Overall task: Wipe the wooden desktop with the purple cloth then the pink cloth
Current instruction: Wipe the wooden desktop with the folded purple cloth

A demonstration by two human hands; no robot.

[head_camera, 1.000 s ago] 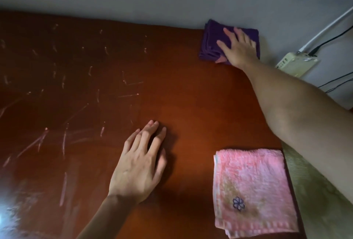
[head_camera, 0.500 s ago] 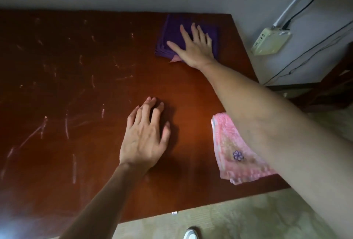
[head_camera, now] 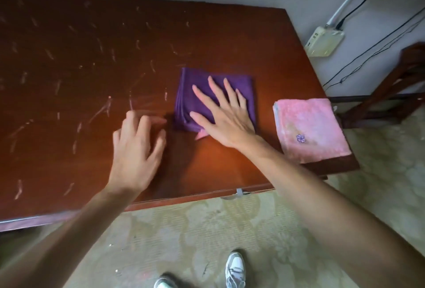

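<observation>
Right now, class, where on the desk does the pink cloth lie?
In the head view, the pink cloth lies folded at the wooden desktop's near right corner, to the right of the purple cloth pressed under the right hand.

No readable text, label, brand or number anywhere; only a small purple flower emblem stitched on the pink cloth, a picture rather than lettering; pale box on the wall too small and blurred to show any marking; shoes on the floor without legible branding.
</observation>
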